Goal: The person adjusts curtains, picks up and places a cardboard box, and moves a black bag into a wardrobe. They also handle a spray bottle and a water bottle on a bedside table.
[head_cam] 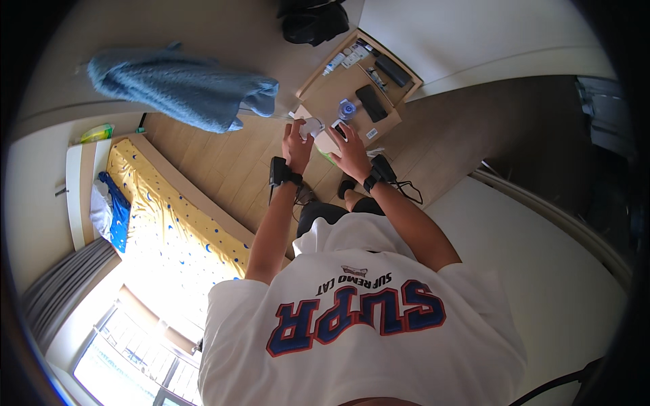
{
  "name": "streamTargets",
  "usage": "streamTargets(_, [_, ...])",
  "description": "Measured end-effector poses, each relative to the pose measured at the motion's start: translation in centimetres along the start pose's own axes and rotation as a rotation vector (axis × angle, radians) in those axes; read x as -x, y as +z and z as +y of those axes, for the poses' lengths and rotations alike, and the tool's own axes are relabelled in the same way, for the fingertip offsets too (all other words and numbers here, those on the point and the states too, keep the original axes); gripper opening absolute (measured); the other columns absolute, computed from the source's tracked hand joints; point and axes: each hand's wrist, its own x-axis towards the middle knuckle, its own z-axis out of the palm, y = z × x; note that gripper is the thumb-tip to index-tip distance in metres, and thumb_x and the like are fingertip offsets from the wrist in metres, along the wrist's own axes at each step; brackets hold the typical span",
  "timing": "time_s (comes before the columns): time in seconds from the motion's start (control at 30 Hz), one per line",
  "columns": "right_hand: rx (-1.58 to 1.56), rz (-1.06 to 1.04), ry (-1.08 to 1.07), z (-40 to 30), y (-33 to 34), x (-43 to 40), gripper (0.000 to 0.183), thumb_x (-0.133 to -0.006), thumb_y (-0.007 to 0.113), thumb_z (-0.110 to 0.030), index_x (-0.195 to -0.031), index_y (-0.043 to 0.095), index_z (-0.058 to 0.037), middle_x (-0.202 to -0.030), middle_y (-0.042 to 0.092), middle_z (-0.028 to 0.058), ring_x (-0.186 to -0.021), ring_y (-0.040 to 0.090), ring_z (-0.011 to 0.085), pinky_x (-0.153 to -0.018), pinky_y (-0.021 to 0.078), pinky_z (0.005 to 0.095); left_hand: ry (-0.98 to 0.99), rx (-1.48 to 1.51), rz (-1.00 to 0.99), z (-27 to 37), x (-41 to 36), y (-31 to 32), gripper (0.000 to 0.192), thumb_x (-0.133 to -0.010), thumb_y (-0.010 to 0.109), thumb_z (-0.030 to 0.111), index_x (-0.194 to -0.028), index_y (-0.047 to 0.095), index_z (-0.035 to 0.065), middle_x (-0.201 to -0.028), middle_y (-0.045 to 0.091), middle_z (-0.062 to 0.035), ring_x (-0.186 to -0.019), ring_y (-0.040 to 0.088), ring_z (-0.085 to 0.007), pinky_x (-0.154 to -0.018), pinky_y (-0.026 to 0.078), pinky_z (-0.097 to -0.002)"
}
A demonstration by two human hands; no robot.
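My left hand (297,147) grips a rounded, whitish object (311,128) at the front left corner of a small wood-coloured table (325,99). Beside it, my right hand (353,155) has its fingers on a small white object with a dark face (339,130), at the table's front edge. The fingers partly cover both objects, so their exact kind is unclear. Just beyond my right fingers stands a clear, bluish round container (347,109). To its right lies a black oblong case (371,103). A label with a printed code (372,133) is near the front right edge.
Tubes and small boxes (350,56) and another dark case (392,70) sit in the rimmed back part of the table. A blue fluffy towel (177,86) hangs at left. A bed with a yellow patterned sheet (167,213) stands left, over wooden flooring (218,162).
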Motion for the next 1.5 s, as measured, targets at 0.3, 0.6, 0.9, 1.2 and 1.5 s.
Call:
streamTargets(0.3, [-0.292,-0.029,-0.272,-15.5,4.2,-1.9,0.086,-0.068,0.094,-0.016,-0.142,0.050,-0.0095,-0.134,0.058,0.0160,-0.121,0.060,0.0389,-0.099,0.0529,0.0469,-0.151,0.199,0.168,2.1,8.3,-15.7,0.036,-0.084,0.076,0.006,-0.117,0.065,0.0019,-0.100,0.070,-0.0144,-0.080,0.072,-0.0198,-0.071,0.060,-0.0324])
streamTargets(0.6, [-0.365,-0.197,-0.344,-34.2,12.6,-3.2,0.071,-0.074,0.090,-0.013,-0.135,0.055,-0.0091,-0.126,0.063,0.0166,-0.110,0.067,0.0416,-0.087,0.0582,0.0483,-0.295,0.559,0.094,-8.6,15.0,-34.9,0.054,-0.105,0.055,0.021,-0.155,0.039,0.0102,-0.113,0.066,-0.0074,-0.092,0.068,-0.0174,-0.084,0.056,-0.0325])
streamTargets(0.9, [-0.540,-0.287,-0.434,-51.5,19.3,-9.9,0.070,-0.069,0.094,-0.013,-0.129,0.058,-0.0044,-0.118,0.069,0.0183,-0.109,0.068,0.0379,-0.092,0.0552,0.0457,-0.117,0.586,0.164,-21.9,19.6,-48.0,0.064,-0.093,0.061,-0.001,-0.153,0.042,0.0091,-0.145,0.052,-0.0102,-0.134,0.053,-0.0253,-0.109,0.050,-0.0401])
streamTargets(1.2, [-0.582,-0.489,-0.555,-65.2,28.0,-22.5,0.073,-0.075,0.092,-0.016,-0.138,0.056,-0.0060,-0.127,0.068,0.0135,-0.114,0.068,0.0284,-0.096,0.0565,0.0404,-0.135,0.299,0.474,-30.3,11.3,-58.9,0.087,-0.080,0.088,0.014,-0.153,0.041,0.0056,-0.149,0.051,-0.0154,-0.137,0.053,-0.0303,-0.111,0.047,-0.0408])
streamTargets(1.5, [-0.546,-0.404,-0.782,-79.3,36.0,-42.1,0.078,-0.075,0.093,-0.022,-0.139,0.052,-0.0050,-0.130,0.063,0.0193,-0.118,0.063,0.0391,-0.099,0.0540,0.0456,-0.167,0.369,0.720,-38.1,-4.8,-76.6,0.068,-0.082,0.084,0.003,-0.140,0.048,0.0033,-0.135,0.062,-0.0129,-0.124,0.066,-0.0261,-0.104,0.054,-0.0386])
